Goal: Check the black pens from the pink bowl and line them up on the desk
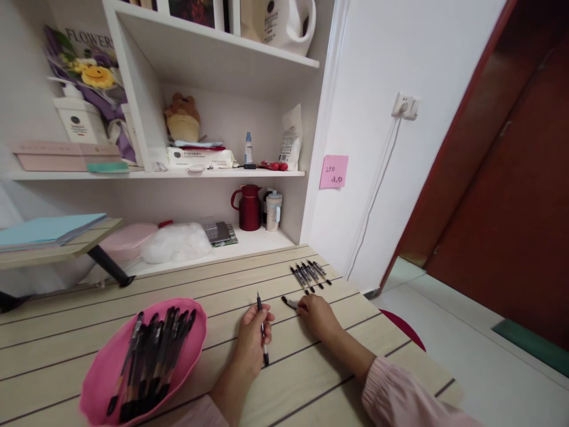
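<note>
Our left hand [252, 333] grips a slim black-and-clear plastic pen [260, 305] by its middle, likely to keep its tip free, while our right hand [319, 317] pinches a half-hidden, black-ended pale piece [290, 302] near a neat row of dark pens [312, 275], well right of the scalloped pink plastic bowl [198, 326].

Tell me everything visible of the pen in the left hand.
Slim and plastic-looking, the pen has a dark front, paler barrel and black rear end. Its thin tip looks uncapped and points away from the person. The left hand holds it around mid-length; whether the rear touches the striped tabletop is unclear.
</note>
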`<state>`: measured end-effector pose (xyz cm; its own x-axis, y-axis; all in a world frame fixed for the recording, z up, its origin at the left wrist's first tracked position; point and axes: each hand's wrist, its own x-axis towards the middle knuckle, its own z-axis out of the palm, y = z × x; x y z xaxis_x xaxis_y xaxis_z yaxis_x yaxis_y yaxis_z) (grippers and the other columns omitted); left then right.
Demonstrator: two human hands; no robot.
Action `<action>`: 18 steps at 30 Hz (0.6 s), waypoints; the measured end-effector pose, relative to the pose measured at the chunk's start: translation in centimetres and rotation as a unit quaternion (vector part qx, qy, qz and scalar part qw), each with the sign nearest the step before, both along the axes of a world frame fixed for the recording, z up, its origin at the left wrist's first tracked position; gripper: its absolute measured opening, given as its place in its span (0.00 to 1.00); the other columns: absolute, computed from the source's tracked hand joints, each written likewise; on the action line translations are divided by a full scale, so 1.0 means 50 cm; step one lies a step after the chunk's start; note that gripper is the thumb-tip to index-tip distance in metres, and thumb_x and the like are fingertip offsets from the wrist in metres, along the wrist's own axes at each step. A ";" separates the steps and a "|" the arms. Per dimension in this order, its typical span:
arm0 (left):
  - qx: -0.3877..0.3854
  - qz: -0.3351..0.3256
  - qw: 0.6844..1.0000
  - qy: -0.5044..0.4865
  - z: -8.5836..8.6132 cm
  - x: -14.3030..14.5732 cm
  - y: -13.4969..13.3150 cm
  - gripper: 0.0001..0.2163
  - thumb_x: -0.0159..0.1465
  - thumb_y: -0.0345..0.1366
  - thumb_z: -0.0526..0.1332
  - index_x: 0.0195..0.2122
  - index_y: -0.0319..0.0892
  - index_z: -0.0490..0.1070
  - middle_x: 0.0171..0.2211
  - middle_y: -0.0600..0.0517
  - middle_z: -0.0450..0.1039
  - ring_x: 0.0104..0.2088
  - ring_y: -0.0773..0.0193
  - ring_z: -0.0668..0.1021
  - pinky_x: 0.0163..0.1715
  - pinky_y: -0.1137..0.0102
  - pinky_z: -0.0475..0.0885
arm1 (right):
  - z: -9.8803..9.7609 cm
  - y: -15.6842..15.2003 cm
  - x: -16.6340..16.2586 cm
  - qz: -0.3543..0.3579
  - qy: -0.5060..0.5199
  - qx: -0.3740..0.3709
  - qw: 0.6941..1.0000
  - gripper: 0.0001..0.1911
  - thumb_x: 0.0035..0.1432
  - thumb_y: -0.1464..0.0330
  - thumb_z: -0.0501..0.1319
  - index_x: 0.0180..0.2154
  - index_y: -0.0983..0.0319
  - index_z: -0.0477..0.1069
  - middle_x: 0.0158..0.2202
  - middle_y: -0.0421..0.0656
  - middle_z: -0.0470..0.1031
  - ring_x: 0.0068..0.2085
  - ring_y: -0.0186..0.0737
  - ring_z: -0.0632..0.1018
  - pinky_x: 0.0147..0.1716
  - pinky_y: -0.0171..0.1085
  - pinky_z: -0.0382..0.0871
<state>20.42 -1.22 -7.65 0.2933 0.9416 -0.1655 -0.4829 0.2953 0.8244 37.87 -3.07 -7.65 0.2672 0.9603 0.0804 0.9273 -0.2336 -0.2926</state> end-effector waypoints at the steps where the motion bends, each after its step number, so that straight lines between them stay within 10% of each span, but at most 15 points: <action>1: 0.000 0.001 1.000 0.001 0.000 0.000 0.000 0.14 0.46 0.37 0.65 0.32 0.39 0.66 0.21 0.56 0.68 0.14 0.78 0.62 0.12 0.79 0.49 | 0.000 0.008 0.002 -0.009 -0.004 -0.003 1.000 0.10 0.55 0.66 0.54 0.33 0.61 0.74 0.34 0.46 0.75 0.39 0.40 0.74 0.35 0.33 0.59; 18: -0.003 -0.005 1.000 0.009 0.001 0.002 0.002 0.13 0.47 0.37 0.64 0.32 0.39 0.66 0.21 0.57 0.67 0.14 0.79 0.61 0.12 0.80 0.48 | 0.021 0.108 0.015 -0.088 -0.062 -0.025 0.994 0.14 0.58 0.67 0.51 0.39 0.67 0.72 0.42 0.56 0.73 0.42 0.47 0.74 0.38 0.40 0.62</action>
